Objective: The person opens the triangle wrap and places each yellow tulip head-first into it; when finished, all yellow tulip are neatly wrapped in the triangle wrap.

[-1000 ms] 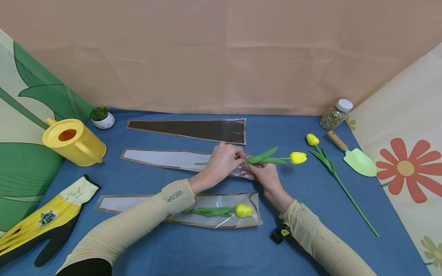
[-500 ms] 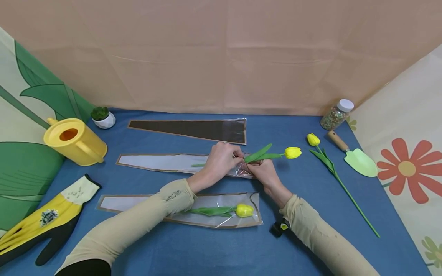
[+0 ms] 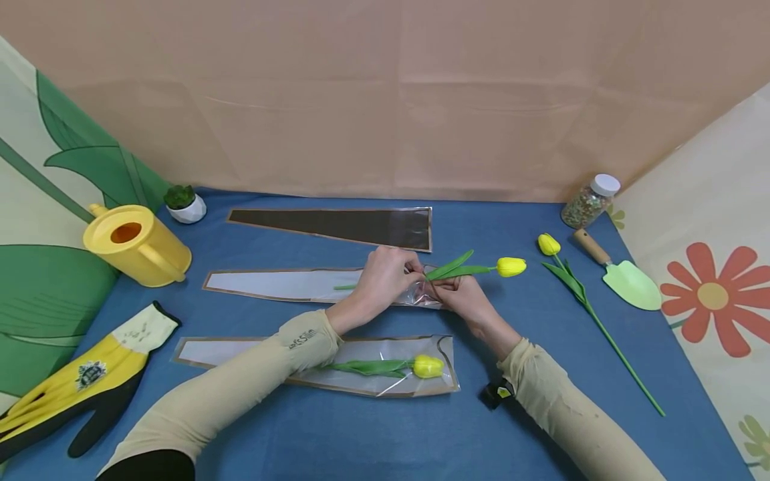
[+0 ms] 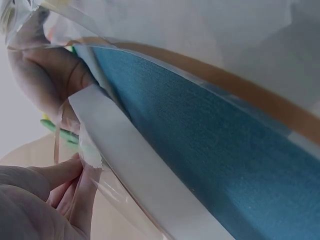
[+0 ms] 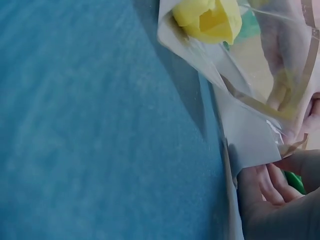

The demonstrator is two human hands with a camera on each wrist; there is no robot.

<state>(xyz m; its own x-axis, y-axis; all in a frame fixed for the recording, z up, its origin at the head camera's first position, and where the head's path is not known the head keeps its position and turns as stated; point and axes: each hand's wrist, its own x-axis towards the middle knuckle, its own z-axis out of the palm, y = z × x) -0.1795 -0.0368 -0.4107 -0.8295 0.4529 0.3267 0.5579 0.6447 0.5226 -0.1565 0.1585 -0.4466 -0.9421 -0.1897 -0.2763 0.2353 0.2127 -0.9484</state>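
Observation:
My left hand (image 3: 385, 280) pinches the mouth of a clear, brown-edged flower sleeve (image 3: 271, 284) with a white back. On the other side of that mouth, my right hand (image 3: 472, 306) pinches the sleeve's edge between thumb and fingers. A yellow tulip (image 3: 511, 267) lies partly inside, its stem within the sleeve and its leaves and bloom sticking out to the right. In the left wrist view, film (image 4: 90, 150) sits between my left thumb and fingers. The right wrist view shows my right thumb (image 5: 300, 165) on the sleeve's corner.
Nearer me lies a sleeve (image 3: 445, 384) with a tulip inside; a dark sleeve (image 3: 337, 224) lies behind. A loose tulip (image 3: 577, 287), trowel (image 3: 628, 284) and jar (image 3: 586, 204) are right. Watering can (image 3: 141, 247), potted plant (image 3: 185, 206) and glove (image 3: 90, 381) are left.
The tulip and the sleeve's narrow end have shifted slightly left, and the sleeve lies a little lower at that end. Both hands keep their hold on its mouth.

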